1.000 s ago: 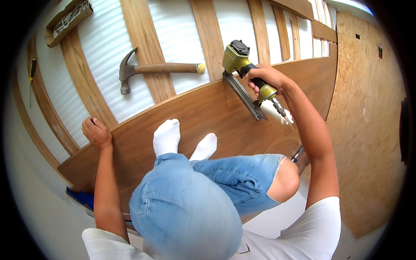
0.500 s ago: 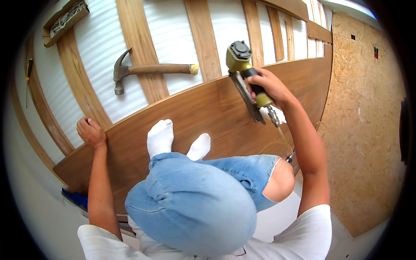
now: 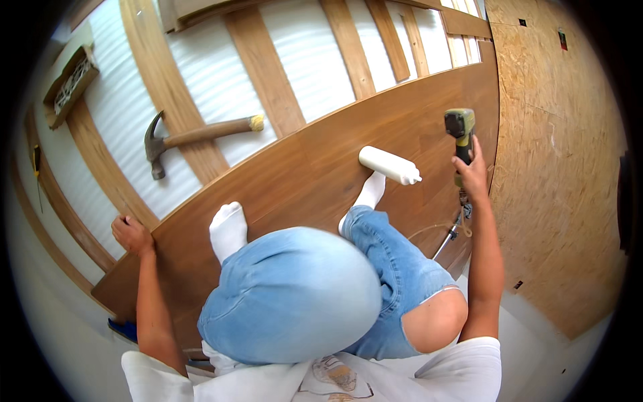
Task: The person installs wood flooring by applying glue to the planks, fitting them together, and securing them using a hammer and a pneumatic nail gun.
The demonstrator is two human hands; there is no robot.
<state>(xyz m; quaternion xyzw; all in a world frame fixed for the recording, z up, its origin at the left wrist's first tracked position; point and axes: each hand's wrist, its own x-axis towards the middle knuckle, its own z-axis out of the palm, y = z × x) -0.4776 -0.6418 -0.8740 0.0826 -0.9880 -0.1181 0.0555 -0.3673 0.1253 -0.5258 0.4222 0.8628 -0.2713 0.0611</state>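
My right hand (image 3: 474,173) is wrapped round the grip of a yellow-green and black pneumatic nail gun (image 3: 459,124). It holds the tool over the right part of the brown floorboards (image 3: 301,167), and an air hose (image 3: 467,224) hangs from its lower end. On the left, my left hand (image 3: 132,234) rests at the far edge of the boards, by a wooden batten. Its fingers are curled in, and whatever they may hold is hidden. Between my right foot and the nail gun, a white squeeze bottle (image 3: 388,165) lies on its side on the boards.
Beyond the boards a claw hammer (image 3: 201,132) lies across battens (image 3: 258,63) over white foam sheet (image 3: 301,43). Farther left are an open cardboard box (image 3: 70,87) of small metal pieces and a screwdriver (image 3: 37,164). Chipboard panelling (image 3: 536,167) stands at the right.
The nail gun in my right hand has moved right and turned. My right foot has shifted right and forward, and the bottle now shows fully. The view has shifted; my left hand stays at the edge.
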